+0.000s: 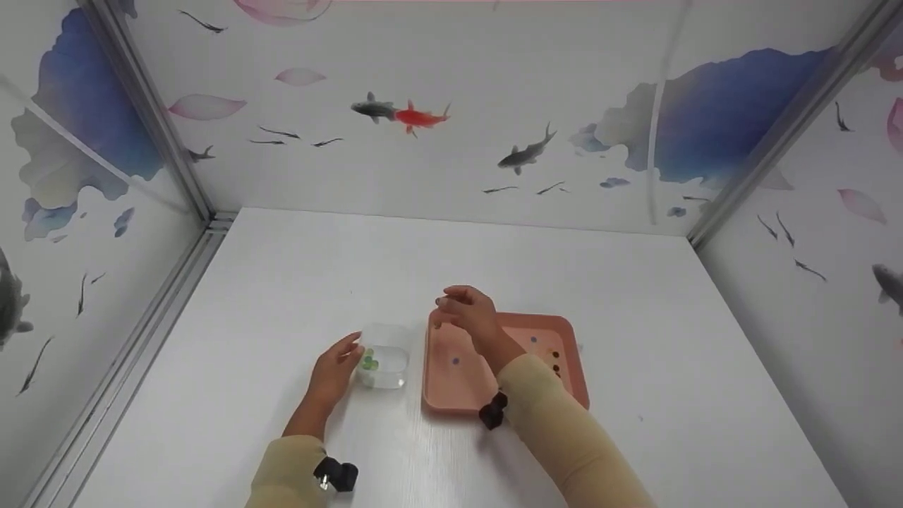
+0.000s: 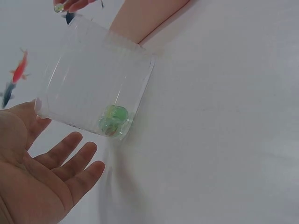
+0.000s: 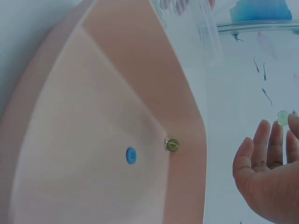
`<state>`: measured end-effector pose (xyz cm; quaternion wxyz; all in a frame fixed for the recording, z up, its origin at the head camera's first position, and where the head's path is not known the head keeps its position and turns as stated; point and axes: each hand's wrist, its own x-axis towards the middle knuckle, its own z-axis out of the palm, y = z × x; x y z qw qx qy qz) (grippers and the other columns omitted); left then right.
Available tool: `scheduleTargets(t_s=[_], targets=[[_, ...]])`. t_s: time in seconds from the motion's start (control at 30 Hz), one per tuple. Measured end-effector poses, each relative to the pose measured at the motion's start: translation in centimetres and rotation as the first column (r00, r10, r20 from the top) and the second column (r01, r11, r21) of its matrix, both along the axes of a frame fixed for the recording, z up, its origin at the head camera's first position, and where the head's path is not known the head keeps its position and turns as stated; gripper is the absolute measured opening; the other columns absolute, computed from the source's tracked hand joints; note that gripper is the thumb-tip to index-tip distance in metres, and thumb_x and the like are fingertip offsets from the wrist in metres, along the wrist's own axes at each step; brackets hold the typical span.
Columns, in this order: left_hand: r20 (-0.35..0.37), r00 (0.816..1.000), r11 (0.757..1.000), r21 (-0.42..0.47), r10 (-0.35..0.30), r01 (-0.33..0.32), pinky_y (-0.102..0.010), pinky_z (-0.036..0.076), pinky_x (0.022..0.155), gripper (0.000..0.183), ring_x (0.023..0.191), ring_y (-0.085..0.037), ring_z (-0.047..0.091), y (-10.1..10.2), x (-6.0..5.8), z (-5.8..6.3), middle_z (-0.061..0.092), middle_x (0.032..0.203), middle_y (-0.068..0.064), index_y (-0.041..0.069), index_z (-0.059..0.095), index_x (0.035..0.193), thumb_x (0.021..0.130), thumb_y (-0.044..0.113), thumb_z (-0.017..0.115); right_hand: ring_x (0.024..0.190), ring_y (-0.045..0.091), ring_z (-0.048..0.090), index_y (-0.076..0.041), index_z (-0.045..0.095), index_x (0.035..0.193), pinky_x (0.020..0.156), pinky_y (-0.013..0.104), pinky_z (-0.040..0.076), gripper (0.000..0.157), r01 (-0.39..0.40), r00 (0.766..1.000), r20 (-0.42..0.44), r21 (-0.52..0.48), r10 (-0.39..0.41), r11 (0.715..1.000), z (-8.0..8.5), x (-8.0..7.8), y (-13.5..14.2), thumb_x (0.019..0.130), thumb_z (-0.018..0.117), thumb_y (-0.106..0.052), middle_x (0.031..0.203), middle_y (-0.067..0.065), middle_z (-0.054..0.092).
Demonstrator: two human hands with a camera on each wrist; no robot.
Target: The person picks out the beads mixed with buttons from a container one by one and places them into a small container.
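Observation:
Above the far left corner of the pink tray (image 1: pixel 458 406), my right hand (image 1: pixel 469 310) pinches a pale green glass marble (image 3: pixel 282 117) between thumb and fingertip. My left hand (image 1: pixel 334 374) is at the left side of a clear plastic container (image 1: pixel 384 381), its fingers extended and some touching the rim. Several green marbles (image 2: pixel 114 119) lie together in one corner of that container. Inside the tray are another marble (image 3: pixel 172 145) by the wall, a blue button (image 3: pixel 131 156), a second blue button (image 1: pixel 534 340) and several small dark round pieces (image 1: pixel 556 355).
Tray and container stand side by side on a white table (image 1: pixel 317 268). Printed wall panels (image 1: pixel 451 169) with fish enclose it at the back and both sides. My right forearm (image 1: pixel 557 423) covers part of the tray.

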<state>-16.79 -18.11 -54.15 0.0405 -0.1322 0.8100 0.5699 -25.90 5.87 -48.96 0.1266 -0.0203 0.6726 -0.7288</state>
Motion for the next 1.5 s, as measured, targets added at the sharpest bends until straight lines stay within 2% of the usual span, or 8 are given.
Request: scheduleTargets(t_s=[0.27,0.53,0.73,0.83,0.97,1.07,1.27,1.5], targets=[[-0.006,1.0,1.0,0.015,-0.007,0.007,-0.054,0.034,0.109,0.045,0.132,-0.04,0.042,0.0,0.0,-0.1,0.049,0.14,-0.021,0.01,0.046,0.144,0.102,0.024,0.049,0.107,0.035,0.061,0.0,0.059,0.115,0.083,0.034,0.053,0.029,-0.009,0.999,-0.032,-0.006,0.009,1.0,0.3,0.5,-0.7,0.09,0.067,-0.01,0.105,0.01,0.064],[-0.016,1.0,1.0,0.023,-0.014,0.014,-0.054,0.035,0.108,0.045,0.131,-0.039,0.043,-0.1,0.1,-0.2,0.049,0.14,-0.021,0.009,0.045,0.144,0.102,0.024,0.049,0.092,0.029,0.061,0.0,0.06,0.115,0.069,0.028,0.052,0.027,-0.052,0.992,-0.113,0.037,0.056,0.998,0.6,1.1,-1.3,0.09,0.066,-0.009,0.102,0.007,0.064],[-0.01,1.0,0.999,0.032,-0.001,0.002,-0.053,0.035,0.108,0.045,0.131,-0.039,0.043,0.0,0.0,-0.2,0.049,0.14,-0.021,0.01,0.046,0.144,0.102,0.024,0.05,0.093,0.03,0.06,-0.001,0.062,0.112,0.071,0.028,0.051,0.026,-0.052,0.991,-0.117,0.083,0.061,0.995,0.7,1.3,-1.8,0.089,0.068,-0.011,0.1,0.004,0.065],[-0.004,1.0,0.999,0.037,0.004,-0.004,-0.054,0.034,0.108,0.045,0.131,-0.038,0.043,0.1,0.0,-0.1,0.049,0.14,-0.02,0.01,0.046,0.144,0.101,0.024,0.05,0.093,0.025,0.061,-0.001,0.063,0.113,0.074,0.028,0.052,0.028,-0.052,0.991,-0.119,0.109,0.065,0.993,0.7,1.3,-2.0,0.089,0.069,-0.012,0.101,0.005,0.066],[-0.005,1.0,0.999,0.041,0.005,-0.005,-0.054,0.034,0.108,0.045,0.131,-0.038,0.043,0.1,0.0,0.0,0.049,0.14,-0.021,0.01,0.046,0.144,0.101,0.024,0.05,0.093,0.015,0.061,-0.003,0.063,0.114,0.085,0.036,0.052,0.028,-0.055,0.99,-0.12,0.163,0.075,0.985,0.8,1.3,-2.3,0.09,0.069,-0.016,0.103,0.004,0.066],[-0.011,1.0,0.999,0.045,0.01,-0.009,-0.053,0.035,0.108,0.044,0.13,-0.038,0.044,0.0,0.0,0.1,0.05,0.138,-0.021,0.009,0.047,0.143,0.101,0.023,0.05,0.095,0.015,0.061,-0.004,0.064,0.112,0.09,0.038,0.051,0.025,-0.061,0.989,-0.125,0.177,0.084,0.982,0.9,1.5,-2.6,0.09,0.068,-0.016,0.103,0.004,0.066],[-0.025,1.0,1.0,0.019,0.0,0.001,-0.053,0.036,0.106,0.045,0.129,-0.039,0.046,0.0,0.1,0.2,0.051,0.137,-0.022,0.008,0.046,0.143,0.102,0.024,0.049,0.099,0.018,0.062,-0.004,0.064,0.111,0.09,0.033,0.051,0.023,-0.093,0.981,-0.155,0.173,0.12,0.981,0.9,2.0,-3.1,0.089,0.068,-0.012,0.101,0.004,0.066],[-0.01,1.0,1.0,-0.007,-0.009,0.009,-0.053,0.037,0.106,0.046,0.129,-0.039,0.045,-0.1,0.0,-0.1,0.05,0.139,-0.022,0.008,0.045,0.144,0.102,0.025,0.05,0.099,0.017,0.062,-0.007,0.064,0.11,0.089,0.033,0.052,0.022,-0.119,0.976,-0.149,0.234,0.156,0.965,0.9,2.4,-3.6,0.09,0.068,-0.013,0.102,0.003,0.067]])
